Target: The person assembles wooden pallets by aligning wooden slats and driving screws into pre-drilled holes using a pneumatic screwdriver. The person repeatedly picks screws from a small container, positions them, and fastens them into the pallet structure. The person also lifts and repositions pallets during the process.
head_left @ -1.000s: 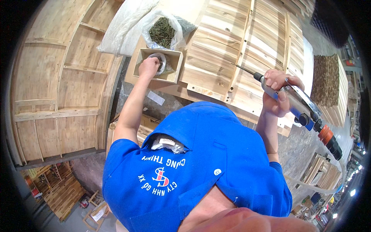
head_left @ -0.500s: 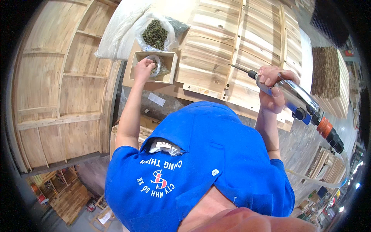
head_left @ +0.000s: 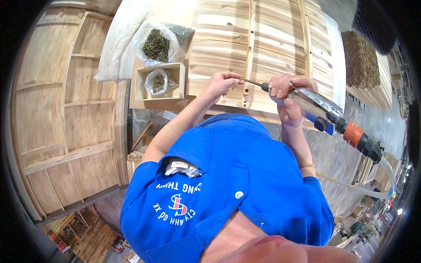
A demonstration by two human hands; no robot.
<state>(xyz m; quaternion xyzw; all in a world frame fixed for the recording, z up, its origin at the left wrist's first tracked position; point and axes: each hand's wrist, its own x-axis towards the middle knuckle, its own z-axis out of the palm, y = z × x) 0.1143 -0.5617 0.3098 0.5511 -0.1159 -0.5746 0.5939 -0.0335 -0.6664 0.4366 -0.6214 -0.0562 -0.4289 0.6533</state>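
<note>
My right hand [head_left: 287, 94] is wrapped round an air screwdriver [head_left: 318, 105], silver and blue with an orange-and-black hose fitting. Its long thin bit [head_left: 253, 83] points left over the wooden panel [head_left: 219, 57]. At the bit's tip, my left hand [head_left: 218, 87] pinches a small screw, mostly hidden by the fingertips. Left of that hand stands a shallow open box [head_left: 181, 83] with a clear bag of small screws [head_left: 158, 82] inside. Behind the box, a bigger clear bag [head_left: 138, 44] is filled with dark screws [head_left: 155, 46].
White wrapping sheet [head_left: 118, 48] lies at the far left of the table. A large framed wooden panel [head_left: 87, 109] stands left of me. Stacked boards [head_left: 366, 70] are at the far right. A clear air hose [head_left: 388, 175] loops down from the screwdriver.
My left hand has left the bag in the box and moved right to the bit's tip. The screwdriver has shifted a little left, and the view has shifted too.
</note>
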